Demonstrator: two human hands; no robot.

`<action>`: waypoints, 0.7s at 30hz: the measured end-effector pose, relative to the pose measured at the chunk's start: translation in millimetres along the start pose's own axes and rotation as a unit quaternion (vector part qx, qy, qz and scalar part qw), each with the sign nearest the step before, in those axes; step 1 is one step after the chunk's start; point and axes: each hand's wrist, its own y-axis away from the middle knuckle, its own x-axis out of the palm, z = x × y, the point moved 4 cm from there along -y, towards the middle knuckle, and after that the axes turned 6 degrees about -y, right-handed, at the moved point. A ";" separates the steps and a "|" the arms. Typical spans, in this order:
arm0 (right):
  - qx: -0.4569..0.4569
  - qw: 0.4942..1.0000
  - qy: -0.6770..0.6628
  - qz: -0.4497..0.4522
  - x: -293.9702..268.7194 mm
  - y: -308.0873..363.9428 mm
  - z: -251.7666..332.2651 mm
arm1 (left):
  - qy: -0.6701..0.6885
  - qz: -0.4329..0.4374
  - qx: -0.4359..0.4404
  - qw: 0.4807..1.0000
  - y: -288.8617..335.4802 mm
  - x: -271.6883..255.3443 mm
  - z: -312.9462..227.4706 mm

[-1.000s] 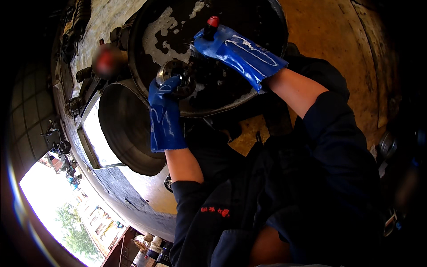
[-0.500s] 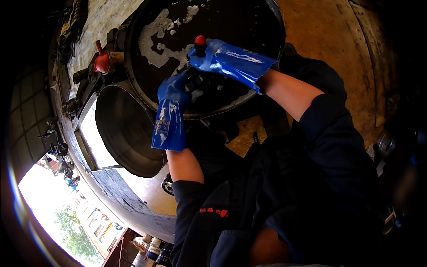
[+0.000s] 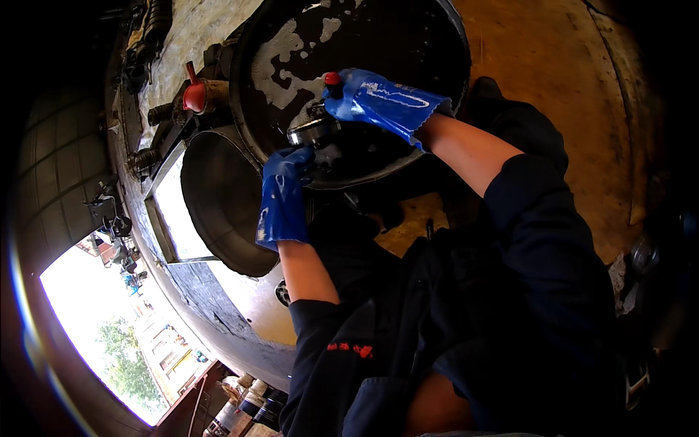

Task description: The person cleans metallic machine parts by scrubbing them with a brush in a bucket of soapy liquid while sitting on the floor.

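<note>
Both my hands wear long blue rubber gloves and work over a wide black basin (image 3: 255,151) of dark liquid with patches of pale foam. My left hand (image 3: 288,169) is closed at the lower edge of a shiny round metal part (image 3: 313,133), which is tilted above the liquid. My right hand (image 3: 351,95) is wrapped around a tool with a red-ended handle (image 3: 333,79). The tool's working end is down by the top of the metal part; its kind is hard to make out.
A second dark round pan (image 3: 222,204) stands left of the basin. Beyond it are a red funnel-shaped thing (image 3: 194,96) and dark, dirty machine parts (image 3: 145,156). Brown, stained floor (image 3: 546,87) lies to the right. Several cylindrical parts (image 3: 255,404) sit at the lower left.
The metal part has turned and come into fuller view between my hands. My left hand has moved slightly down below it. The whole view has shifted a little.
</note>
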 end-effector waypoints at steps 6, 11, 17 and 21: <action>-0.012 0.998 0.015 -0.054 -18.1 33.6 6.7 | 0.292 0.084 -0.072 0.950 -9.0 11.6 -14.3; -0.053 0.993 0.075 -0.072 -32.2 42.9 10.8 | 0.272 0.033 -0.036 0.961 -39.3 29.0 -14.5; -0.062 0.984 0.101 -0.130 -44.4 50.6 -5.1 | 0.056 0.026 0.060 0.996 -76.2 33.1 21.2; -0.189 0.954 0.181 -0.145 -17.5 56.0 5.3 | 0.046 -0.035 0.246 0.968 -106.3 -18.9 70.6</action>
